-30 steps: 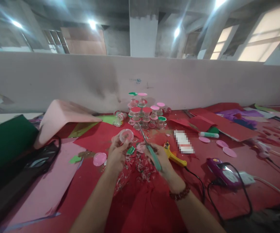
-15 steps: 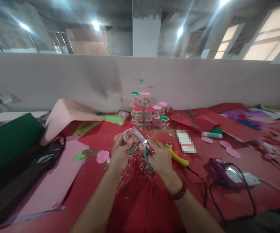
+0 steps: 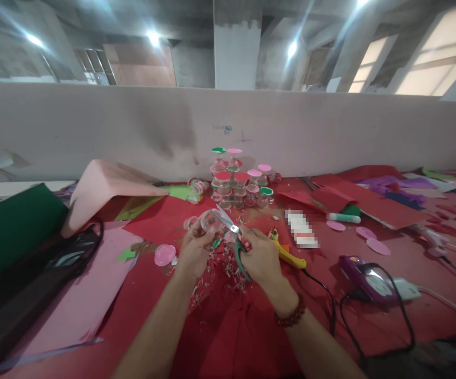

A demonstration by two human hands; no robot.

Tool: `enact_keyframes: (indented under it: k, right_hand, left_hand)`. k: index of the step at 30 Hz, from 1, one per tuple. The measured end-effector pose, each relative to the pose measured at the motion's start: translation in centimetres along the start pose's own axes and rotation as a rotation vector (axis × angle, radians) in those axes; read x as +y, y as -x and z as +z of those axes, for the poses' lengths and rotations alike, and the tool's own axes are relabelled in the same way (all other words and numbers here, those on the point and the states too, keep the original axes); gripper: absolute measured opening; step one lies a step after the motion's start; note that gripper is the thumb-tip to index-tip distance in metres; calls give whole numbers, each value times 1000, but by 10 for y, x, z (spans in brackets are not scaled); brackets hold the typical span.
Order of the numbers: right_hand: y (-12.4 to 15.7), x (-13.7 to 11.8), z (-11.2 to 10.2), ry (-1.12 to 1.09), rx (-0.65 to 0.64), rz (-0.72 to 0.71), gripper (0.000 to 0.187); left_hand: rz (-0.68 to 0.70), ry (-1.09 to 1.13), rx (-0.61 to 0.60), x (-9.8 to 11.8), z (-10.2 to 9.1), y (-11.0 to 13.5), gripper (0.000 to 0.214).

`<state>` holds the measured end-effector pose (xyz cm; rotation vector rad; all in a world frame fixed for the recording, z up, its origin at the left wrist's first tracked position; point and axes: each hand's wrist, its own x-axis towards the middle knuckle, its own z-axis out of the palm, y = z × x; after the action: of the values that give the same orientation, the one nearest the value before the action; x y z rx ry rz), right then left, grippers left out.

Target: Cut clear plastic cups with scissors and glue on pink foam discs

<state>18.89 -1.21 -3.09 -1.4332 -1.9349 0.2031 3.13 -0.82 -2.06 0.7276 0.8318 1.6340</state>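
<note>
My left hand [image 3: 196, 251] is closed on a clear plastic piece with a round rim [image 3: 210, 220], apparently a cut bottle part. In my right hand [image 3: 260, 259] are scissors [image 3: 233, 228] with green handles. Their blades point up and left, parted slightly, at the right edge of the plastic piece. Whether they touch it I cannot tell. Below both hands lie thin paper and plastic clippings [image 3: 228, 268]. Behind them stands a stack of clear bottle-part stands [image 3: 234, 184] topped with pink, red and green discs. A pink disc [image 3: 165, 255] rests left of my left hand.
A yellow glue gun [image 3: 289, 258] with a black cord lies right of my right hand. Beyond it are a purple power strip [image 3: 364, 279], a capped marker [image 3: 343, 218] and pink discs [image 3: 378, 246]. On the left are a dark bag [image 3: 34, 289] and coloured sheets [image 3: 81, 300].
The view has shifted slightly. Both hands keep their places, with the scissors still beside the plastic piece; the blades look a little more closed.
</note>
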Motion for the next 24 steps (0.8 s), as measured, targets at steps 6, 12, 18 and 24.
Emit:
enact_keyframes:
  k: [6,12,18,24]
  right_hand:
    - [-3,2,3,-117,-58,16,30]
    - [-6,-1,-2,-74,-13,33,39]
    - [-7,7,5,-84,-47,72,37]
    - [-11,6,1,-72,-25,125,39]
  left_hand:
    - [-30,-2,28,-1,3,-2,39]
    - [-2,9,8,-2,5,-9,43]
    - [-114,30,52,0,9,-16,40]
    - [-119,19,16,0,18,-26,40]
